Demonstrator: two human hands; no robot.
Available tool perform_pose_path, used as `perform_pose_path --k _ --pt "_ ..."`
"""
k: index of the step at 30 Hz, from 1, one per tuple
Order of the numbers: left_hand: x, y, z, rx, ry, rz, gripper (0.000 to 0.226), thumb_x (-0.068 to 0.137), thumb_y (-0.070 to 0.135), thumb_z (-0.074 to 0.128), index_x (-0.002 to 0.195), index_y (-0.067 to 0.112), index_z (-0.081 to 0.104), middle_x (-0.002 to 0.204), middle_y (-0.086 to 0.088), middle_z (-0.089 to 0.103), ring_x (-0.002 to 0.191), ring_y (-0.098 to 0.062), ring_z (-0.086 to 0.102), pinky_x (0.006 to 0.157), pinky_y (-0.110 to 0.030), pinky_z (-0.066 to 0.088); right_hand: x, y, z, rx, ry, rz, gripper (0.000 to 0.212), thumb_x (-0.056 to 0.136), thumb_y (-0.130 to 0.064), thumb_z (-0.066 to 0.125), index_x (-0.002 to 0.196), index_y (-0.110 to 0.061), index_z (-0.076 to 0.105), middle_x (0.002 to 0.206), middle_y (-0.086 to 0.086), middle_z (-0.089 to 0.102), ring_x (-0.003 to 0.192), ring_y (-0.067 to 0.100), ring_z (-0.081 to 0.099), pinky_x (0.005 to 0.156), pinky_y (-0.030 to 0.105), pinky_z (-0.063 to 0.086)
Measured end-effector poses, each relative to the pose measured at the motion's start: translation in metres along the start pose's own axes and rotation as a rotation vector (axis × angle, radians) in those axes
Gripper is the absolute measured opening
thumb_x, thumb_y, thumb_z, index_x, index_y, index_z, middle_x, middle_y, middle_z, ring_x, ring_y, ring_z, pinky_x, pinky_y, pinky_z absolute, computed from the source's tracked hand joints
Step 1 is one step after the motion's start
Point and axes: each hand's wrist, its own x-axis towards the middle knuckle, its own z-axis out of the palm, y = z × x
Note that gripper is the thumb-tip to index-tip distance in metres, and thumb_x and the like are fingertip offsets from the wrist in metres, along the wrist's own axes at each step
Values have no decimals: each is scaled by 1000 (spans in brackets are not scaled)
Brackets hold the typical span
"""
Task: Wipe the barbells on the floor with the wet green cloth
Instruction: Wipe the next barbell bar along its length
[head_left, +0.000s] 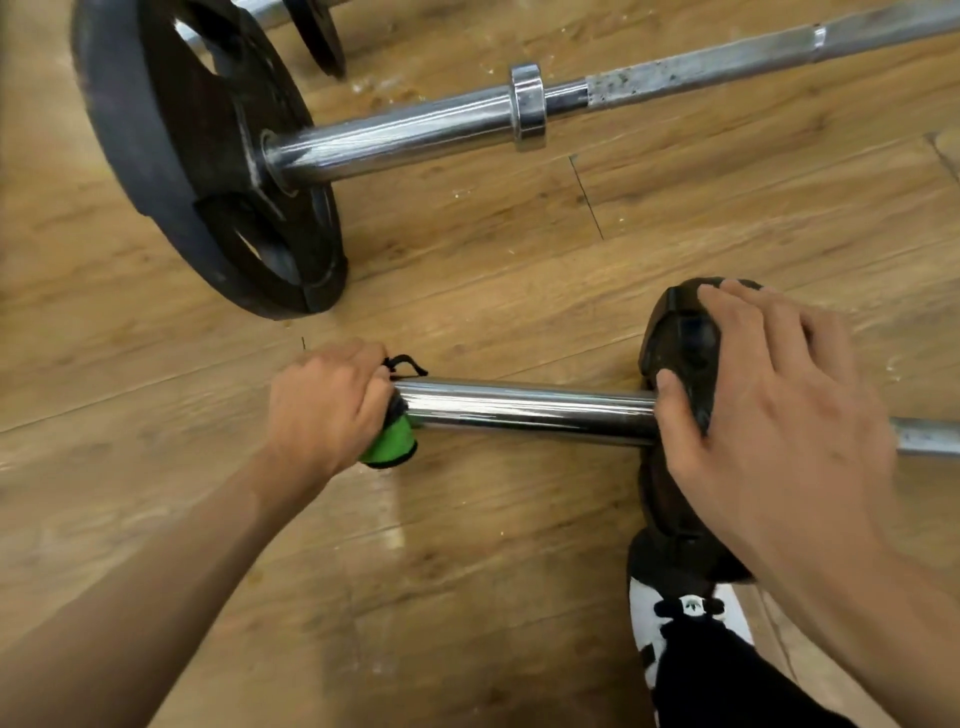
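Observation:
A near barbell lies across the wooden floor, its chrome sleeve (524, 405) running left to right into a small black plate (680, 353). My left hand (327, 405) grips the green cloth (392, 441) wrapped round the sleeve's left end; a black cord loop sticks out above my fingers. My right hand (763, 400) curls over the top of the black plate, thumb on its left face. The bar's thinner shaft (930, 436) continues to the right behind my right hand.
A second barbell (415, 130) lies farther off with a large black plate (208, 156) at its left end and a collar (527, 106). Another plate edge (317, 36) shows at the top. My shoe (670, 629) stands below the small plate.

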Motion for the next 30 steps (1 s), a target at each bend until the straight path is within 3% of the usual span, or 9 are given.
perform_pose_path --k 3,8,12,16,19,24,28,30 --pt "2 13 5 -33 37 -7 32 90 36 37 80 12 56 76 -8 58 67 -34 54 59 -37 35 7 -1 1 8 17 27 52 95 -37 54 138 -7 50 136 15 59 127 36 46 89 56 51" --pt "18 136 31 -130 117 164 33 98 40 44 91 13 63 85 -8 61 75 -32 56 67 -41 39 20 1 0 3 5 33 49 95 -35 62 133 -6 53 122 15 67 116 37 56 74 44 46" --pt "29 192 39 -246 179 244 36 105 38 42 98 12 66 86 -9 60 72 -31 54 66 -39 34 32 -1 1 -26 -54 57 52 95 -40 57 137 -10 48 127 12 65 126 33 51 82 47 49" --pt "30 163 36 -123 202 291 27 100 38 49 100 15 63 91 -7 61 79 -30 56 69 -41 35 47 -2 -2 -56 -106 65 52 97 -43 55 138 -13 46 128 11 64 130 32 47 81 45 46" --pt "21 102 28 -5 208 145 27 100 38 46 94 17 62 88 -6 61 80 -31 56 75 -43 37 53 -3 -3 -17 -139 68 51 99 -43 55 140 -14 46 130 12 64 133 33 45 76 41 35" --pt "3 -16 6 94 173 -132 32 102 32 32 89 16 57 87 -6 57 83 -32 55 85 -47 37 53 -5 -3 29 -155 65 57 95 -47 56 140 -12 47 132 18 62 134 39 45 90 57 50" --pt "7 -18 7 37 202 -215 35 102 29 31 85 14 57 86 -7 57 79 -32 51 77 -47 38 51 -7 -4 -14 -148 57 59 95 -48 56 140 -10 47 132 20 62 133 41 45 89 57 50" --pt "3 12 12 20 250 -160 30 101 25 36 87 13 60 88 -8 57 80 -32 51 76 -47 42 53 -7 -4 -33 -159 59 60 94 -47 56 140 -10 48 131 20 62 130 42 46 89 56 49"
